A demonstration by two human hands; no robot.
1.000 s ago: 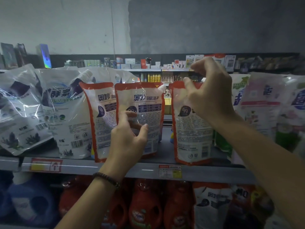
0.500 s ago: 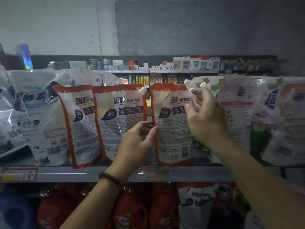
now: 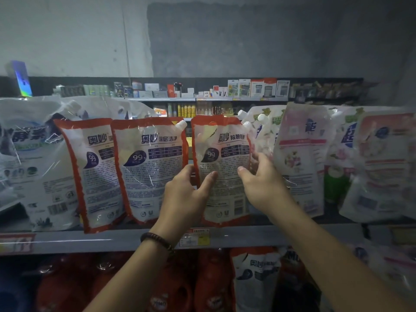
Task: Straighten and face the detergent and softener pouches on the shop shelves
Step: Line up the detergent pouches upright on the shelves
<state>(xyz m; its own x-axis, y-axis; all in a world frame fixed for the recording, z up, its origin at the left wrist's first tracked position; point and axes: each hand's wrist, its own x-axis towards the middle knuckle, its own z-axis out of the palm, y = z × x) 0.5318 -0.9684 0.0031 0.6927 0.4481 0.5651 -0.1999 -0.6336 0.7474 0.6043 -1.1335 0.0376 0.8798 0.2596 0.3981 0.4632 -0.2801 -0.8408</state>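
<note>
Three red-edged white detergent pouches stand on the grey shelf (image 3: 90, 240). The right one (image 3: 222, 149) is held from both sides. My left hand (image 3: 184, 194) grips its left edge, thumb on the front. My right hand (image 3: 261, 183) grips its right edge, thumb on the front and fingers behind. The middle red-edged pouch (image 3: 150, 167) and the left one (image 3: 94, 176) stand just left of it, overlapping a little. A pink-and-white softener pouch (image 3: 301, 158) stands right of my right hand.
Large white pouches (image 3: 33, 163) lean at the left, and more pouches (image 3: 382, 165) crowd the right end. Red detergent bottles (image 3: 162, 296) and a pouch (image 3: 256, 278) fill the lower shelf. A far shelf (image 3: 202, 99) holds small boxes.
My right hand came down from the pouch's top to its right edge. My left hand shifted from the middle pouch to the right pouch's left edge. The camera view drifted right.
</note>
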